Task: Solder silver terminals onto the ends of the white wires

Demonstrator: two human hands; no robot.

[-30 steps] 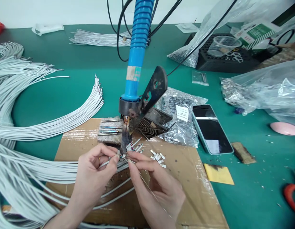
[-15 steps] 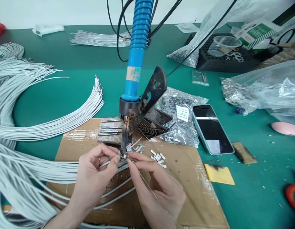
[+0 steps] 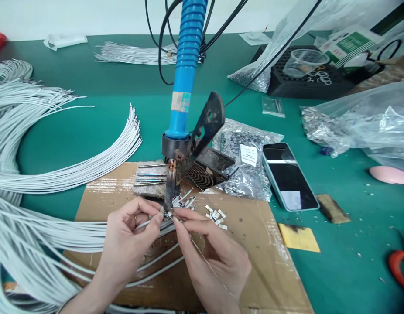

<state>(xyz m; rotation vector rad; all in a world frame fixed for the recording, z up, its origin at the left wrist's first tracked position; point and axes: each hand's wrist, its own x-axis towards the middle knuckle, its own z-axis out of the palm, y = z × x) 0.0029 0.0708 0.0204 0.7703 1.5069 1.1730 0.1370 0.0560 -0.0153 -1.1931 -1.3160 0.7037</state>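
Observation:
A blue soldering iron (image 3: 183,83) stands tip down in a black holder, its dark tip (image 3: 169,192) reaching between my fingertips. My left hand (image 3: 131,242) is closed in a pinch on a white cable (image 3: 142,224), whose end is at the tip. Closed from the other side, my right hand (image 3: 215,257) grips a thin solder wire (image 3: 205,260) that runs back across the palm. A tiny white piece sits at the iron's tip between both hands; its details are too small to tell. Small white chips (image 3: 215,214) lie just right of my fingers.
Cardboard (image 3: 254,253) lies under the work. Bundles of white cables (image 3: 74,176) fill the left side. Behind the iron's holder (image 3: 207,131) is a bag of small parts (image 3: 244,170). A phone (image 3: 289,174), a yellow sponge (image 3: 300,237) and red-handled scissors (image 3: 398,266) are rightward.
The whole view has shifted very slightly. Both hands keep the same grip at the soldering iron's tip, with little visible movement.

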